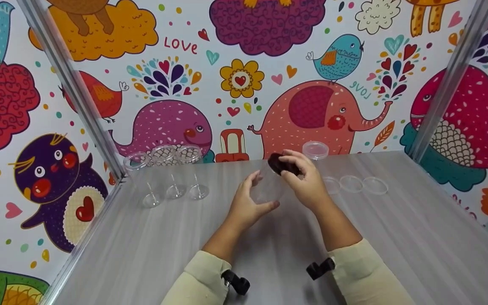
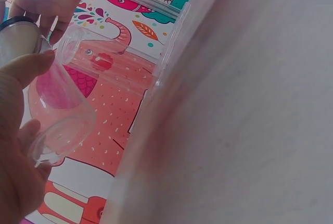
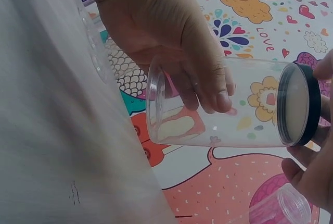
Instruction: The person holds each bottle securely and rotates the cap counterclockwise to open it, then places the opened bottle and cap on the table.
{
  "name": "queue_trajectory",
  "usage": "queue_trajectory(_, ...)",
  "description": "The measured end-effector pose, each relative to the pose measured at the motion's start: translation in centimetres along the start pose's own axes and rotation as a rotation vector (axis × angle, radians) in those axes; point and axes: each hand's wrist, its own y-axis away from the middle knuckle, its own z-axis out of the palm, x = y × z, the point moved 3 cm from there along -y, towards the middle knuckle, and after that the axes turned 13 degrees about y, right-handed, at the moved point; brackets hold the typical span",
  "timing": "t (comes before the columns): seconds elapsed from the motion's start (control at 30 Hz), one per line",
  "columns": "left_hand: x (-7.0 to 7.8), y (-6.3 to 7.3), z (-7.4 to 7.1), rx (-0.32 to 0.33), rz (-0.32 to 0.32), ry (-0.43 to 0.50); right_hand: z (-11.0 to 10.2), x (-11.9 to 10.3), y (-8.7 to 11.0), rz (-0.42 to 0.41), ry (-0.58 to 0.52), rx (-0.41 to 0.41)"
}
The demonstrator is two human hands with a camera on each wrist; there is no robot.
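My left hand (image 1: 250, 203) holds the body of a clear plastic jar (image 3: 218, 101), fingers and thumb around its side. The jar is tilted, its base toward the lower left in the head view. A black lid (image 1: 284, 165) sits over the jar's mouth. With fingers and thumb around that lid's rim, my right hand (image 1: 307, 182) grips it from the right. Light fills the jar wall in the head view; its clear base (image 2: 60, 140) shows better in the left wrist view.
Several clear jars (image 1: 151, 201) stand at the back left of the grey table (image 1: 151, 258). Another clear jar (image 1: 315, 150) stands behind my right hand, with flat clear discs (image 1: 375, 185) beside it. Metal posts (image 1: 451, 76) and patterned walls (image 1: 235, 118) enclose the table.
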Motion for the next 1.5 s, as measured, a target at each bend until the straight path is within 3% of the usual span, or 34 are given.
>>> queue_trajectory(0.3,0.01,0.05,0.0,-0.002,-0.009,-0.01,0.12,0.49,-0.17,0.157,0.209,0.009)
queue_trajectory(0.47,0.03,0.08,0.01,-0.004,-0.012,-0.007,0.19,0.46,-0.08,0.135,0.193,0.0)
queue_trajectory(0.77,0.19,0.05,-0.03,-0.005,0.008,-0.004,0.32,0.27,-0.1,0.018,0.104,0.011)
queue_trajectory(1.1,0.13,0.11,0.01,-0.002,-0.002,0.0,0.35,0.29,-0.1,-0.008,0.03,-0.005)
queue_trajectory(1.5,0.01,0.17,0.16,-0.006,-0.003,-0.01,0.51,0.57,-0.09,0.148,0.213,0.012)
